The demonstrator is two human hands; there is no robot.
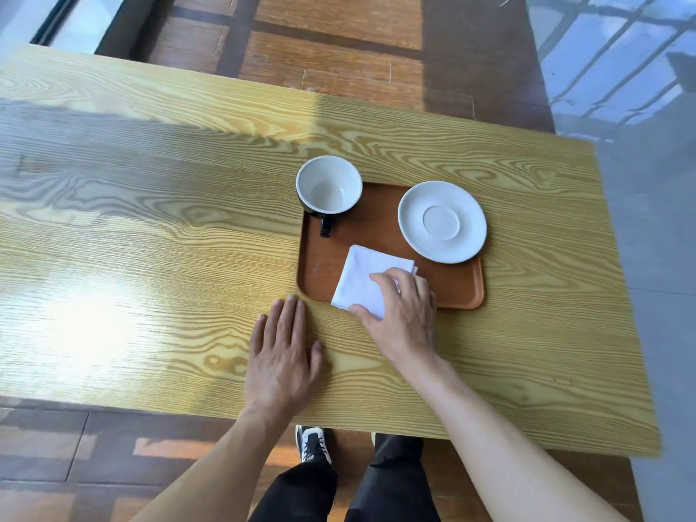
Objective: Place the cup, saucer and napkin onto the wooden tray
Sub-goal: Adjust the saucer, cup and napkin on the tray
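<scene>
A brown wooden tray (380,226) lies on the table right of centre. At its far left corner stands a cup (328,184), white inside and dark outside, with its handle towards me. A white saucer (442,221) rests on the tray's far right part and overhangs the right rim. A folded white napkin (363,275) lies on the near part of the tray, its near corner over the front rim. My right hand (405,314) grips the napkin's near right side between thumb and fingers. Left of the tray, my left hand (282,356) lies flat on the table with nothing in it.
The light wooden table (150,227) stretches far to the left, with sun glare on it. Its near edge runs just in front of my legs and shoe (312,444). Beyond the far edge is brown floor, and a grey floor lies to the right.
</scene>
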